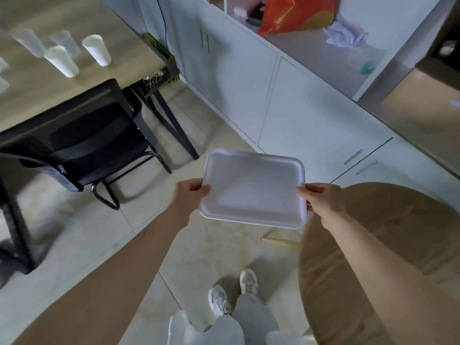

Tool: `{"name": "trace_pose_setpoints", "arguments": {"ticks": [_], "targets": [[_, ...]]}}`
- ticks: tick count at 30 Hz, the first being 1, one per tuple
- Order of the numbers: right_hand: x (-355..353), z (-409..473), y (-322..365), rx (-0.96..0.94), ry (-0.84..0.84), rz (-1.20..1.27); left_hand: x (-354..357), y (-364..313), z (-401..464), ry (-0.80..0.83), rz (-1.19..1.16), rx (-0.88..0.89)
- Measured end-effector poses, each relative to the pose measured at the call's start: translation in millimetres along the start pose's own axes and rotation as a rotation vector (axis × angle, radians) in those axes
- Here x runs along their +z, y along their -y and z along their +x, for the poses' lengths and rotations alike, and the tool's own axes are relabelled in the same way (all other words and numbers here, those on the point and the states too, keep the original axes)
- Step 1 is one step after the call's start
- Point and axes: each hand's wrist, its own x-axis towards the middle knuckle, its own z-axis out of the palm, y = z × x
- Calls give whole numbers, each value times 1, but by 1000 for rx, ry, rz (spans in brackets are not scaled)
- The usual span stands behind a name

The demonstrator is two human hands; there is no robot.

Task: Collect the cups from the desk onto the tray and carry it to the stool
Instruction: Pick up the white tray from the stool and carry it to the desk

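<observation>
I hold an empty white foam tray [251,188] level over the floor, in the middle of the view. My left hand [190,192] grips its left edge and my right hand [323,199] grips its right edge. Several white and clear cups stand upright on the wooden desk [49,95] at the upper left, among them a white cup [97,49] and another white cup [62,61], with clear cups [29,42] behind them. The round wooden stool [398,245] is at the lower right, under my right forearm.
A black chair [82,143] is pushed against the desk's near edge. White cabinets [273,95] run along the far side, with an orange bag [296,13] on top. Tiled floor lies between the desk and the stool. My feet [231,292] are below.
</observation>
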Motion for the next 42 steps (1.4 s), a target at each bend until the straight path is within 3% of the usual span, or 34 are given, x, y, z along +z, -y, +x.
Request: {"name": "trace_pose_setpoints", "arguments": {"ticks": [14, 24, 42], "targets": [[94, 55, 101, -188, 166, -218, -77, -36, 41, -190, -168, 0], [172, 65, 164, -249, 288, -216, -144, -50, 67, -298, -271, -3], [352, 41, 239, -285, 284, -160, -324, -87, 112, -353, -272, 61]]}}
